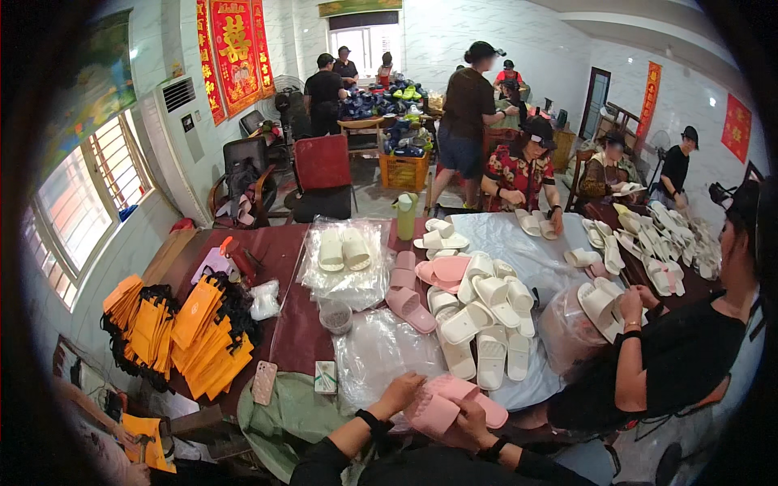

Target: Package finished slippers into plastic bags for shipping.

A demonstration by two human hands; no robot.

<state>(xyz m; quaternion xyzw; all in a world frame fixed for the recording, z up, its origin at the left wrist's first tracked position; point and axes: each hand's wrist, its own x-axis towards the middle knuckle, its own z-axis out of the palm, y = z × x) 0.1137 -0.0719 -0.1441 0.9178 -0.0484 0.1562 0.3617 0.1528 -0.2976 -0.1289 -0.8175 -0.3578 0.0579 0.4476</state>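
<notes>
A pair of pink slippers [433, 411] is held low over the near edge of the table, one slipper partly overlapping the other. My left hand [403, 392] pinches the upper left side of the front slipper. My right hand [472, 423] grips the pair from the near side, its fingers partly hidden. Clear plastic bags [369, 348] lie flat just beyond my left hand. Past the pink pair spreads a pile of cream slippers [490, 346]. Dusty-pink slippers [411, 306] lie at the pile's left side.
Cream slippers [344, 249] rest on stacked clear bags, near a small tub [335, 317] and a green bottle [405, 215]. Orange bags [212, 336] heap at left. Two phones [264, 382] lie near the front edge. A co-worker's hands [634, 306] hold a cream slipper at right.
</notes>
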